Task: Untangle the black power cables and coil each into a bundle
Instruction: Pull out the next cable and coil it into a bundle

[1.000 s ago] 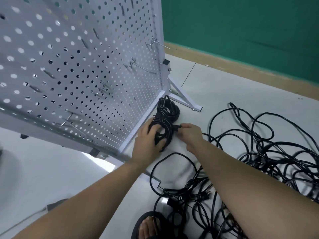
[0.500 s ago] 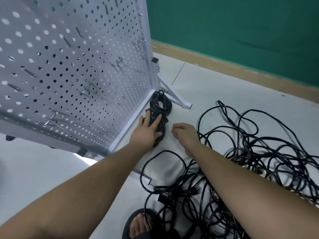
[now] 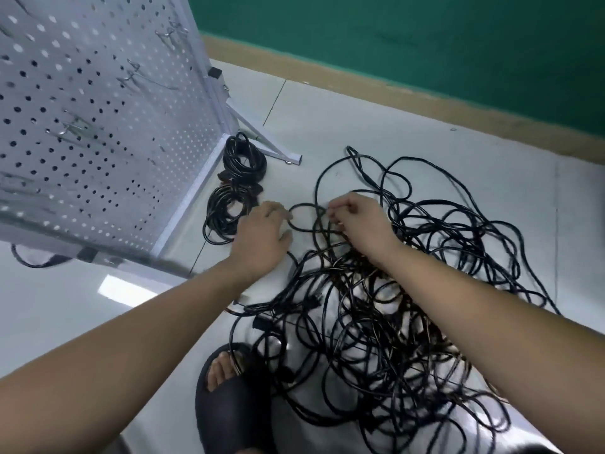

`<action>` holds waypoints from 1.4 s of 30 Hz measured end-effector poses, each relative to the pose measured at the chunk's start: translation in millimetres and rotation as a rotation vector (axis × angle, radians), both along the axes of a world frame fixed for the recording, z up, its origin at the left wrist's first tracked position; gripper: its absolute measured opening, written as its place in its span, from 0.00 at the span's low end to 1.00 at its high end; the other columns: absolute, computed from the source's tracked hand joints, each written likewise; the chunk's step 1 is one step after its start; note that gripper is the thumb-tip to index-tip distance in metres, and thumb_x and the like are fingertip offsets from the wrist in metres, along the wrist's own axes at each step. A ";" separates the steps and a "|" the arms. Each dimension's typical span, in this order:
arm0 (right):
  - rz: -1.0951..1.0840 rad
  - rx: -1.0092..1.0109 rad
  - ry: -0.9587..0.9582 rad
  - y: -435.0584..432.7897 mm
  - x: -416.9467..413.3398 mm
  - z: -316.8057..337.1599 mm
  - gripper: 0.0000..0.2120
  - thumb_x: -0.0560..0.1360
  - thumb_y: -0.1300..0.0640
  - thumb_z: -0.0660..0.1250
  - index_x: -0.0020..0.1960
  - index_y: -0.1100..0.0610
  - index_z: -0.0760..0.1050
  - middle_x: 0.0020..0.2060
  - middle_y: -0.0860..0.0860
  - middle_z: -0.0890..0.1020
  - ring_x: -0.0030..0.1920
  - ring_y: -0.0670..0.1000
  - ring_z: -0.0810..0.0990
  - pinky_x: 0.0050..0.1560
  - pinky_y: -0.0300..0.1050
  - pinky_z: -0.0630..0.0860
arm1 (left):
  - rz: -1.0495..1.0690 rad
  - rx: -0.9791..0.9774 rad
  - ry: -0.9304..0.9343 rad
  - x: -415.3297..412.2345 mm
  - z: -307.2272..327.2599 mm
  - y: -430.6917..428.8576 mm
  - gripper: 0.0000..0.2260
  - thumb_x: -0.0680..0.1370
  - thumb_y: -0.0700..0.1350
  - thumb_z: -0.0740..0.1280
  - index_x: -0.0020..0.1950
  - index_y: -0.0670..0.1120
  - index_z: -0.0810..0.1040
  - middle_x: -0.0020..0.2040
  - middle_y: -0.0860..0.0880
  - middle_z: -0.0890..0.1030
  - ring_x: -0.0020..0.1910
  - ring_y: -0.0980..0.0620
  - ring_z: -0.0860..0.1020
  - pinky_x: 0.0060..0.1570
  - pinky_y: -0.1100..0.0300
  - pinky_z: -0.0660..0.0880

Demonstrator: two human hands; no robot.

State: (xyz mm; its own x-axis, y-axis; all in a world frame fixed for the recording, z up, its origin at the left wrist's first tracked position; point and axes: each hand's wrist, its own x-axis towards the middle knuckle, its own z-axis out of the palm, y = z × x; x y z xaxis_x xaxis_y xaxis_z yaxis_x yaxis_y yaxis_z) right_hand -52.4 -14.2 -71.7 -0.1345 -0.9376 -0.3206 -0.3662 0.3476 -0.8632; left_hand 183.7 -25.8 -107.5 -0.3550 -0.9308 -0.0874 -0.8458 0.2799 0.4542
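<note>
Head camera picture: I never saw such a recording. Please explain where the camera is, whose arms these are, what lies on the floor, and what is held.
There is no machine: a person works with bare hands, and the one camera sits on that person's head, looking forward and down. On the grey floor lies a pile of tangled black power cables. Two coiled bundles lie beside the foot of a white pegboard. The right hand pinches a cable loop at the pile's far edge; the left hand has relaxed fingers at the same loop and grips nothing. A sandalled foot shows below.
</note>
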 end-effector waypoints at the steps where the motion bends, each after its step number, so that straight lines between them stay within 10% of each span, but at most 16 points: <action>1: 0.023 -0.021 0.055 10.4 -10.3 7.1 0.14 0.83 0.65 0.63 0.52 0.51 0.84 0.46 0.46 0.89 0.48 0.47 0.87 0.54 0.49 0.84 | -0.040 0.052 0.033 -11.9 4.5 6.9 0.14 0.80 0.47 0.67 0.66 0.49 0.80 0.66 0.47 0.78 0.63 0.42 0.78 0.63 0.42 0.76; 10: 0.247 0.086 0.192 104.6 -21.8 15.1 0.12 0.83 0.60 0.65 0.59 0.50 0.84 0.47 0.42 0.87 0.45 0.48 0.86 0.50 0.52 0.83 | -0.264 0.371 -0.168 -4.8 4.0 81.0 0.13 0.71 0.51 0.80 0.52 0.55 0.81 0.52 0.58 0.72 0.49 0.53 0.76 0.47 0.59 0.74; 16: 0.394 0.035 0.264 126.2 37.7 -14.9 0.12 0.82 0.60 0.64 0.58 0.52 0.86 0.51 0.45 0.87 0.43 0.41 0.82 0.46 0.43 0.78 | -0.242 0.347 -0.281 16.3 -4.4 99.3 0.20 0.71 0.50 0.81 0.61 0.52 0.82 0.56 0.51 0.76 0.51 0.46 0.81 0.51 0.53 0.79; 21: 0.566 0.013 0.430 131.3 66.1 -29.5 0.17 0.79 0.54 0.73 0.67 0.53 0.81 0.61 0.51 0.78 0.63 0.55 0.75 0.65 0.53 0.76 | -0.170 0.294 -0.165 15.4 8.8 92.3 0.11 0.74 0.48 0.76 0.55 0.51 0.82 0.47 0.54 0.80 0.49 0.48 0.81 0.42 0.57 0.71; 24: 0.475 -0.014 0.435 126.2 69.5 -20.5 0.21 0.78 0.53 0.74 0.70 0.53 0.77 0.61 0.52 0.79 0.60 0.57 0.80 0.59 0.53 0.80 | 0.040 0.326 0.109 14.0 34.3 84.2 0.10 0.71 0.47 0.78 0.50 0.56 0.84 0.44 0.58 0.84 0.45 0.60 0.81 0.46 0.61 0.76; 29: 0.233 0.124 0.028 110.5 59.9 33.1 0.10 0.81 0.54 0.72 0.61 0.50 0.78 0.42 0.52 0.88 0.37 0.52 0.88 0.37 0.48 0.83 | 0.210 0.385 0.429 -2.2 95.9 69.0 0.07 0.73 0.51 0.81 0.48 0.56 0.87 0.45 0.59 0.87 0.47 0.58 0.84 0.53 0.56 0.81; 33: 0.070 0.171 -0.265 109.0 36.2 95.1 0.03 0.82 0.63 0.71 0.54 0.58 0.81 0.45 0.58 0.89 0.42 0.56 0.91 0.46 0.54 0.88 | 0.155 0.420 0.525 -24.2 150.7 63.5 0.11 0.71 0.57 0.81 0.50 0.57 0.86 0.46 0.53 0.87 0.48 0.48 0.85 0.56 0.44 0.82; 42: -0.255 0.161 -0.672 134.6 -31.8 247.2 0.14 0.88 0.56 0.61 0.65 0.64 0.78 0.51 0.68 0.87 0.53 0.66 0.89 0.60 0.60 0.85 | -0.200 0.564 0.466 -68.0 296.5 74.3 0.13 0.79 0.46 0.77 0.59 0.61 0.84 0.53 0.59 0.87 0.56 0.59 0.85 0.60 0.63 0.76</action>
State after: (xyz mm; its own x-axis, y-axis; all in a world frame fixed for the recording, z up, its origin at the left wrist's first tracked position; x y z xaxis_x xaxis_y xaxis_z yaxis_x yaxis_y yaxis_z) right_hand -84.2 120.4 175.5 -0.0679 -0.8376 -0.5420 0.3333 0.4930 -0.8036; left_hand 115.6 48.5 189.0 -0.6291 -0.7037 -0.3303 -0.4884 0.0273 0.8722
